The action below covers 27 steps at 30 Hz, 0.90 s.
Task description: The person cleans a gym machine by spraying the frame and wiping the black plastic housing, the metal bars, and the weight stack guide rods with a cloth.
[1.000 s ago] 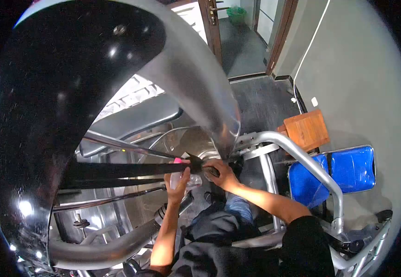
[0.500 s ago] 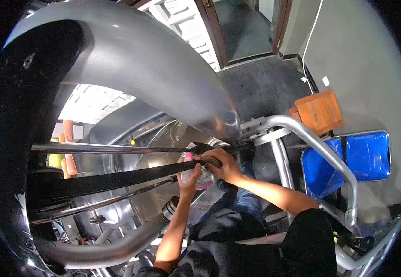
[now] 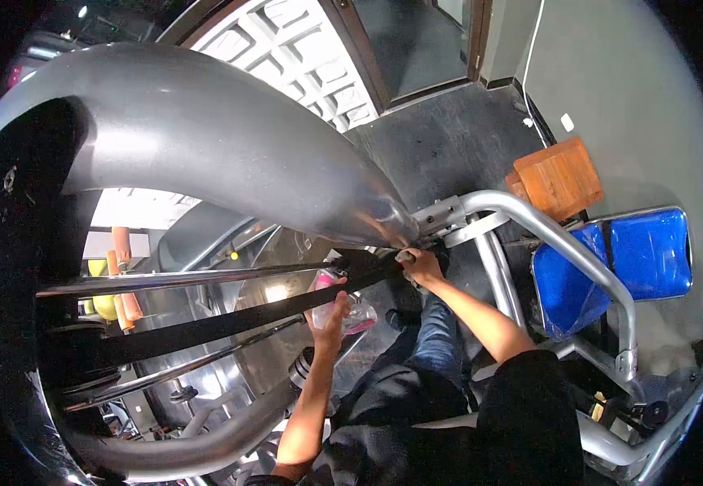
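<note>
My left hand is closed around a clear spray bottle with a pink part at its top. The bottle is beside the black belt, which partly crosses it. Farther along the belt, my right hand has its fingers closed on a greyish cloth, mostly hidden in the grip. That hand is at the belt's far end, close to the lower tip of the thick silver curved tube. Chrome rods run on either side of the belt.
A bent silver frame tube stands to my right. Beyond it are blue seats and a wooden stool by the grey wall. A doorway opens at the top. More gym equipment sits at lower left.
My right hand has moved away from the bottle, up and right along the belt with the cloth. My left hand still holds the bottle at nearly the same place. The view has shifted slightly.
</note>
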### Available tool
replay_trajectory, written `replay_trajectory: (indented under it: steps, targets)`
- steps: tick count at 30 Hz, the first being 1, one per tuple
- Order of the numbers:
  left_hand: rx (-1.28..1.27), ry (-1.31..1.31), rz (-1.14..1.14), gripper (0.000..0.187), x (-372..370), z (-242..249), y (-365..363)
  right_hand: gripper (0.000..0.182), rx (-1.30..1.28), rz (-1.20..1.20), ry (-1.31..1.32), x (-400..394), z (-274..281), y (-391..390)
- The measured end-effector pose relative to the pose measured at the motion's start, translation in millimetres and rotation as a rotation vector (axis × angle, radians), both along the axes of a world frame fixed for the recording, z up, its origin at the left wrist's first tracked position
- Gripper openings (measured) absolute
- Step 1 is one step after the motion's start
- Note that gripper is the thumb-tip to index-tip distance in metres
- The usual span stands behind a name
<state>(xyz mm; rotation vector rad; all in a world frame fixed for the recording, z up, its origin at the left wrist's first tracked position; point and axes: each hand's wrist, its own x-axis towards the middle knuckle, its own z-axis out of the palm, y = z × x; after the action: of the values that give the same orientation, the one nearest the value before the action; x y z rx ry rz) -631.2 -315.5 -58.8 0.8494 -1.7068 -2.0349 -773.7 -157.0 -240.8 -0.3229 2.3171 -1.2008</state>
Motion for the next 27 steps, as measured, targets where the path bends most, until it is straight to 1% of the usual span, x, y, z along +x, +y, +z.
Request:
replay_trajectory:
  steps: [1,2,3,5,7,8,10,11,13,14,15,16,17,18,19,21,22,23,25,26,27]
  targets:
    - [-0.001,-0.001,-0.006,0.035,-0.4,-0.1,-0.6,0.026,-0.001,-0.006,-0.001,1.2,13.0,1.9]
    - [-0.022,0.014,-0.033,0.034,-0.2,-0.5,-1.1,0.025,-0.126,0.068,-0.037,0.7,44.5,6.1]
    - [-0.042,0.029,-0.058,0.033,-0.5,-0.6,-1.4,0.024,-0.25,0.143,-0.073,0.3,60.7,8.3]
    - [-0.052,0.019,-0.049,0.031,1.6,1.6,-1.1,0.022,-0.286,0.12,-0.041,7.9,57.8,9.8]
    - [-0.06,0.008,-0.043,0.029,3.7,1.2,-2.6,0.021,-0.396,0.132,0.077,12.4,59.5,13.8]
    - [-0.072,0.011,-0.063,0.027,3.8,-0.3,-4.6,0.021,-0.396,0.13,0.075,12.5,51.4,13.8]
    - [-0.089,0.014,-0.079,0.026,4.5,-0.5,-5.5,0.02,-0.415,0.074,0.283,12.7,12.7,12.9]
    - [-0.1,-0.036,-0.084,0.026,4.0,1.9,-5.5,0.02,-0.419,0.076,0.283,11.4,-4.7,13.6]
    - [-0.115,-0.085,-0.089,0.026,0.8,10.3,-2.1,0.017,-0.107,-0.005,0.139,7.7,-36.9,16.9]
    - [-0.143,-0.065,-0.037,0.027,-1.7,16.1,3.9,0.018,-0.011,-0.075,0.254,8.2,-58.7,19.2]
    - [-0.17,-0.044,0.014,0.027,-3.7,18.2,7.4,0.018,-0.013,-0.076,0.254,4.7,-81.1,18.8]
    - [-0.17,-0.045,0.014,0.027,-3.5,17.2,6.7,0.02,-0.051,-0.158,0.111,3.3,-131.4,18.2]
    - [-0.148,-0.034,-0.009,0.027,-3.7,16.7,4.7,0.022,-0.091,-0.24,-0.032,0.6,-163.9,16.6]
    - [-0.123,-0.026,-0.03,0.026,-1.3,15.0,2.2,0.029,-0.354,-0.351,-0.021,3.4,-194.6,16.5]
    - [-0.118,-0.026,-0.029,0.026,0.3,13.6,0.7,0.029,-0.35,-0.35,-0.021,4.8,-196.5,17.8]
    - [-0.099,-0.074,-0.045,0.026,1.4,10.9,-1.6,0.032,0.081,-0.518,-0.121,5.2,-181.1,10.8]
    - [-0.096,-0.066,-0.043,0.026,1.6,8.3,-1.5,0.031,-0.011,-0.772,-0.379,2.0,-119.1,15.6]
    - [-0.087,-0.02,-0.04,0.026,2.0,7.5,-0.9,0.031,-0.011,-0.77,-0.37,1.1,-116.5,16.4]
    - [-0.075,0.03,-0.036,0.026,1.7,5.4,-1.7,0.028,-0.532,-1.314,-0.883,9.7,-110.4,20.4]
    - [-0.068,-0.019,-0.03,0.026,1.4,7.6,-1.2,0.019,-0.791,-1.285,-0.973,17.7,-142.7,21.4]
    - [-0.06,-0.069,-0.024,0.027,1.9,9.2,-0.6,0.019,-0.789,-1.282,-0.971,30.3,-172.1,25.0]
